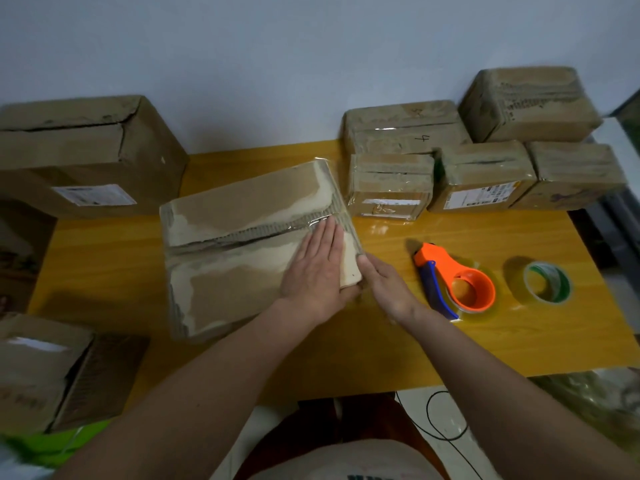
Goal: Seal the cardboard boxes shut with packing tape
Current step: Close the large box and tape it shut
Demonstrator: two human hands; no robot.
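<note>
A worn flat cardboard box [242, 251] lies in the middle of the yellow table [346, 358], its flaps closed along a central seam with clear tape at the right end. My left hand [315, 268] lies flat on the box's top near its right edge, fingers straight. My right hand [384, 285] presses against the box's right side with straight fingers. An orange tape dispenser [457, 282] with a blue handle lies on the table right of my hands. A loose roll of clear tape [547, 282] sits further right.
Several taped boxes [485, 154] are stacked at the back right. A large brown box [86, 157] stands at the back left, and another box [52, 372] sits at the near left. A black cable [446, 417] hangs below the table's front edge.
</note>
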